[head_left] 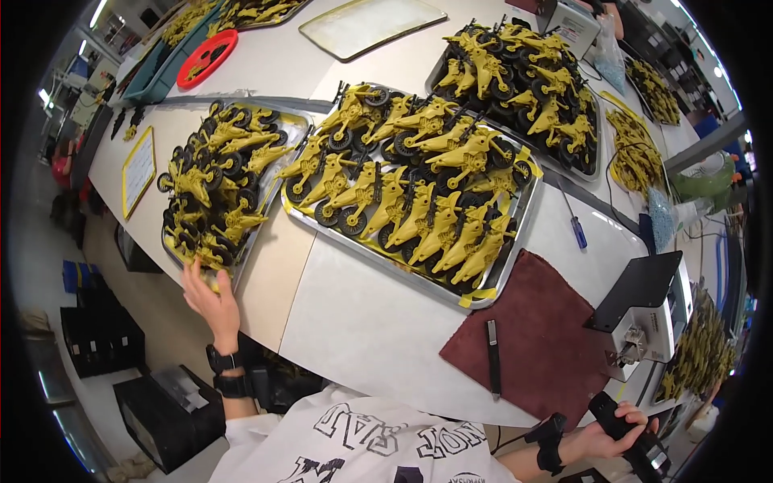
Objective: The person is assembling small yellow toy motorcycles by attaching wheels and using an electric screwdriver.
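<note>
At the left of the table, a metal tray [259, 245] carries heaped yellow-and-black toy motorbikes [229, 153]. My left hand [211, 302] is at its near corner, the thumb and fingers on either side of the end; the grip is partly hidden by the bikes. At the lower right, my right hand [608, 439] is closed around a long black object [624, 435] whose kind I cannot make out. Between my hands, a larger metal tray [386, 264] with yellow tape at its corners holds rows of similar toy motorbikes [419, 185].
A third loaded tray [597, 165] is at the back right. A screwdriver [576, 225] lies beside the middle tray. On a maroon cloth [535, 322] rests a black strap-like item [493, 358]; a white-and-black machine [648, 322] stands alongside. A red round tray [208, 58] is far left.
</note>
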Tool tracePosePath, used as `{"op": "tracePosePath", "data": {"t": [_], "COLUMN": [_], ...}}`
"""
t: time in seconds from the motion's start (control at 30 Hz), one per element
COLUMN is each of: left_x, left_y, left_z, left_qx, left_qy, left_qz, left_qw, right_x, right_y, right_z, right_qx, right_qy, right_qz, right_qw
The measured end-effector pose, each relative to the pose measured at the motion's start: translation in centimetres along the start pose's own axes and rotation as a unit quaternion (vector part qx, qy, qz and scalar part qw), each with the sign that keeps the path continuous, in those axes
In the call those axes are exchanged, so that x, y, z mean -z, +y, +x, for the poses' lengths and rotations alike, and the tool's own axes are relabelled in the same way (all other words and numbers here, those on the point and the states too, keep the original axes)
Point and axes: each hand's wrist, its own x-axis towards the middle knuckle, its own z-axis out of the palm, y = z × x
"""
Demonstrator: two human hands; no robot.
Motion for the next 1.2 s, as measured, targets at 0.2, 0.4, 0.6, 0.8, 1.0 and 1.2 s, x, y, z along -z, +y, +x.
{"op": "tracePosePath", "data": {"t": [0.2, 0.4, 0.6, 0.8, 1.0, 1.2], "left_x": [7.0, -5.6, -9.2, -7.3, 4.1, 5.1], "left_y": [15.6, 24.3, 25.1, 24.2, 28.0, 33.6], "left_z": [5.3, 17.1, 18.0, 19.4, 4.3, -10.4], "left_qx": [-0.173, -0.208, -0.245, -0.239, -0.279, -0.478], "left_qy": [0.146, -0.261, -0.217, -0.146, -0.419, -0.544], "left_qz": [-0.456, -0.138, -0.093, -0.189, -0.571, -0.440], "left_qw": [0.861, 0.932, 0.940, 0.941, 0.649, 0.530], "right_x": [-0.1, -2.4, 1.1, -0.2, 0.0, -2.6], "right_y": [-0.5, -2.8, -4.4, -3.0, -2.1, -2.2], "right_z": [-0.3, -0.1, -0.8, -0.3, -1.1, -2.0], "right_qx": [-0.020, -0.005, 0.006, -0.055, -0.036, -0.061], "right_qy": [0.025, -0.025, 0.029, 0.064, -0.009, -0.058], "right_qz": [0.008, 0.040, 0.034, 0.005, -0.011, 0.059], "right_qw": [0.999, 0.999, 0.999, 0.996, 0.999, 0.995]}}
